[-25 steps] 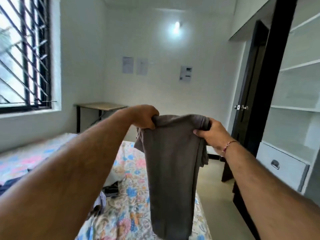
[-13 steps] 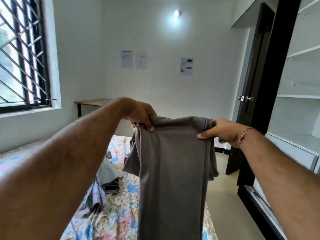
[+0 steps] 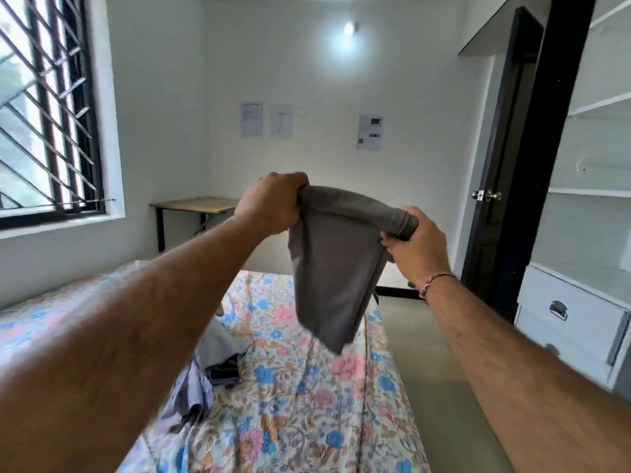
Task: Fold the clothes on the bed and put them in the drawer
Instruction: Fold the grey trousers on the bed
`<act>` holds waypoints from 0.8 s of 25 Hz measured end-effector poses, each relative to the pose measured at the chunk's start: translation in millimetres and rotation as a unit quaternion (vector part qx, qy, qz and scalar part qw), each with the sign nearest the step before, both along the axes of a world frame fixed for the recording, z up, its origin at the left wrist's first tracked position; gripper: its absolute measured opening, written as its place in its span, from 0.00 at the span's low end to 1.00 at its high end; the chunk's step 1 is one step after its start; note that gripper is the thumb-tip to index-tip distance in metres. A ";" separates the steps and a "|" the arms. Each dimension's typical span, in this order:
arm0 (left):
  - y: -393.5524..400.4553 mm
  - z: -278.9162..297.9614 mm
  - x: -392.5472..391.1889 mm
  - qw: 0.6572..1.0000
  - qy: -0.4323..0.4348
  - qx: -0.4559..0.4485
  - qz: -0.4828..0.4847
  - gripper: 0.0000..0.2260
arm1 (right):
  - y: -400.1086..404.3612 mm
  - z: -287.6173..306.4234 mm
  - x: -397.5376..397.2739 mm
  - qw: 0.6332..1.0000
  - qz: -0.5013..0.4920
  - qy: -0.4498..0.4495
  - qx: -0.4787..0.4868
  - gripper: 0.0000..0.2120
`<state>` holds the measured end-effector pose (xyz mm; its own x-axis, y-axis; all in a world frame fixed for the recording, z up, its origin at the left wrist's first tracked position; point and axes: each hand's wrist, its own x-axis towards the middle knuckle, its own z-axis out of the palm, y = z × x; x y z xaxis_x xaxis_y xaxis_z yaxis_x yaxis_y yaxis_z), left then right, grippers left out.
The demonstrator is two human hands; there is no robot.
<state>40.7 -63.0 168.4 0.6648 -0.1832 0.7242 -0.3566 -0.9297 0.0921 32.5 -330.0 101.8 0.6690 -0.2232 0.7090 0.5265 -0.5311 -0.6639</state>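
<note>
Now both fists are curled tight, left hand and right hand gripping the grey garment aloft at twelve o'clock above the bed, and one slack grip could undo the fold, with the drawer waiting at three o'clock.

3 paper sheets on the far wall, print too small and blurred to read

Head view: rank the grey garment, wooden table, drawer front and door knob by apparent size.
1. Grey garment, though nearest the camera.
2. Drawer front.
3. Wooden table, far off, so unsure against the drawer.
4. Door knob.
</note>
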 end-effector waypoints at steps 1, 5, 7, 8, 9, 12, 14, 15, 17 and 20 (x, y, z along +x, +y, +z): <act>2.5 -10.2 -12.5 1.000 -0.001 0.006 -0.001 0.11 | -0.4 -10.0 -13.2 1.000 0.004 -0.005 0.001 0.14; 15.3 -126.4 -76.3 0.993 0.088 0.067 -0.029 0.14 | -8.4 -118.0 -92.1 0.996 0.041 0.053 -0.056 0.19; 24.2 -213.6 -121.5 0.974 0.185 0.121 -0.045 0.14 | -13.1 -203.5 -144.9 0.982 0.082 0.135 -0.107 0.27; 28.6 -257.0 -147.8 0.957 0.242 0.150 -0.054 0.14 | -15.5 -245.2 -173.4 0.967 0.106 0.189 -0.133 0.30; 33.3 -296.0 -176.1 0.933 0.301 0.186 -0.063 0.14 | -19.1 -282.9 -200.2 0.947 0.129 0.247 -0.158 0.33; 44.3 -353.9 -247.6 0.858 0.427 0.254 -0.128 0.09 | -30.2 -339.0 -274.7 0.873 0.200 0.382 -0.229 0.29; 48.2 -344.8 -270.7 0.828 0.466 0.260 -0.172 0.08 | -35.9 -330.9 -302.0 0.842 0.245 0.428 -0.220 0.22; 50.1 -338.5 -275.2 0.812 0.490 0.244 -0.203 0.08 | -39.0 -322.9 -308.2 0.823 0.281 0.452 -0.196 0.19; 52.5 -331.2 -275.1 0.766 0.558 0.183 -0.261 0.08 | -43.4 -311.5 -310.7 0.782 0.336 0.505 -0.146 0.16; 55.8 -331.2 -255.6 0.723 0.623 0.113 -0.275 0.10 | -44.7 -309.6 -291.8 0.746 0.349 0.558 -0.102 0.17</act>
<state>-214.9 -7.2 -162.8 0.5576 -0.6876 -0.4650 -0.4484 -0.7209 0.5284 -259.3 -374.7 -207.8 0.7700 0.4926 -0.4055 -0.0982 -0.5366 -0.8381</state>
